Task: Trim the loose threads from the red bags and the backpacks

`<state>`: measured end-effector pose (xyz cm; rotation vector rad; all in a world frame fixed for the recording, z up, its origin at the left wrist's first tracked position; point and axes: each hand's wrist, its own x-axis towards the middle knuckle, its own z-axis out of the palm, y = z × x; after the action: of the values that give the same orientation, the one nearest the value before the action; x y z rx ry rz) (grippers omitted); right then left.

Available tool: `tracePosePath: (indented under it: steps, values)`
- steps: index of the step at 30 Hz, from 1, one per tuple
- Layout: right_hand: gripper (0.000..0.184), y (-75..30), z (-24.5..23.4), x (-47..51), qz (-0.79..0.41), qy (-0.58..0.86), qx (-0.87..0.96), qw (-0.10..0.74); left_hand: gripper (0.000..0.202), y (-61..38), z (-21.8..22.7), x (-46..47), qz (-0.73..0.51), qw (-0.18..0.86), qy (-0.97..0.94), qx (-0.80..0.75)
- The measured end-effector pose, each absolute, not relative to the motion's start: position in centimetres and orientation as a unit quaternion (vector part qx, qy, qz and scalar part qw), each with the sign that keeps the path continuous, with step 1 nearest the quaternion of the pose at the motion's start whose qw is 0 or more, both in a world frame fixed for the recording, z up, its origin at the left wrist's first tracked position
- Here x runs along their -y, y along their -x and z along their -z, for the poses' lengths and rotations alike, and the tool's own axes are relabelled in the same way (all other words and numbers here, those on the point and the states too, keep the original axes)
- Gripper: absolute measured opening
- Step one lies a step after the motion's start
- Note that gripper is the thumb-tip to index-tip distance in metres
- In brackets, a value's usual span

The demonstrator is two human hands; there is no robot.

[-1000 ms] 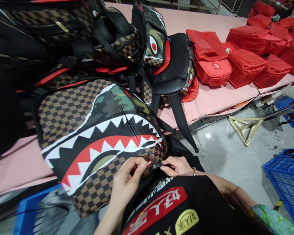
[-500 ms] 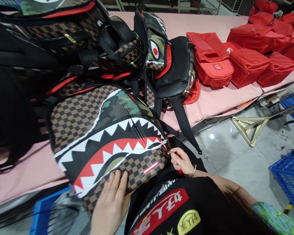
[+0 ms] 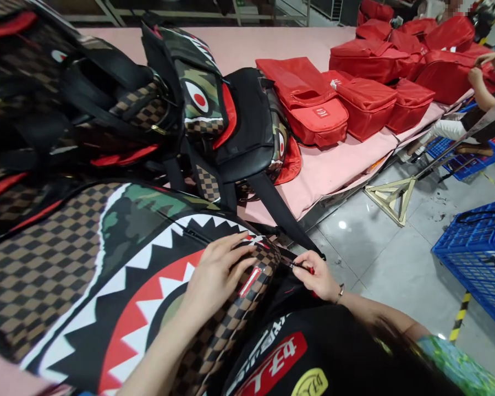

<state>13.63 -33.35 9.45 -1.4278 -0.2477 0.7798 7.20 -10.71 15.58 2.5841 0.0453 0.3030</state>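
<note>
A brown-checked backpack panel [image 3: 49, 253] with a camouflage patch and a toothed shark mouth lies in front of me, its near edge by my body. My left hand [image 3: 218, 269] rests across the shark mouth, fingers extended toward the corner with a small red-and-white label [image 3: 250, 281]. It grips nothing. Just beyond that corner, my right hand [image 3: 317, 278] is closed around a small dark tool with a red part [image 3: 309, 269], which looks like thread snips. Its tip points at the bag's edge; whether it touches is unclear.
More checked and camouflage backpacks [image 3: 247, 121] are piled behind on the pink-covered table [image 3: 325, 181]. Red bags [image 3: 309, 99] stand farther right, where another person's hands [image 3: 484, 69] show. A blue crate [image 3: 478, 247] and a metal stand foot [image 3: 391, 198] are on the floor.
My left hand has slid from the near edge up toward the labelled corner. The bag looks closer and shifted left. My right hand now shows the small tool, and the view has turned right.
</note>
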Motion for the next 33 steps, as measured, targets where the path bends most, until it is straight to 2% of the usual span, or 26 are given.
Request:
tracePosePath:
  steps: [3,7,13,18,24,28,30,33]
  values:
    - [0.025,-12.3,-10.1,33.4,-0.354,0.636,0.111,0.677,0.045,-9.6,-15.7,10.1,-0.022,0.336,-0.941,0.02]
    - [0.022,-11.5,-11.4,32.9,-0.312,0.676,0.165,0.647,0.04,-10.2,-16.2,10.3,0.036,0.358,-0.933,0.021]
    - [0.021,-11.1,-12.6,32.1,-0.285,0.747,0.199,0.567,0.033,-9.6,-15.9,10.8,0.013,0.365,-0.931,0.001]
    - [0.019,-10.8,-12.7,31.1,-0.241,0.775,0.238,0.534,0.033,-9.6,-15.4,10.9,-0.005,0.366,-0.931,0.001]
    - [0.012,-11.1,-12.0,30.7,-0.235,0.753,0.264,0.555,0.032,-9.7,-15.5,11.4,-0.018,0.385,-0.922,-0.023]
    - [0.013,-12.3,-10.9,31.0,-0.249,0.709,0.257,0.608,0.032,-9.2,-16.2,11.3,-0.078,0.446,-0.882,-0.126]
    - [0.017,-13.7,-10.4,31.3,-0.241,0.699,0.27,0.617,0.031,-8.5,-16.6,10.8,-0.137,0.427,-0.872,-0.198]
    - [0.022,-16.6,-9.8,31.7,-0.19,0.711,0.338,0.586,0.025,-6.4,-16.9,10.1,-0.226,0.294,-0.893,-0.257]
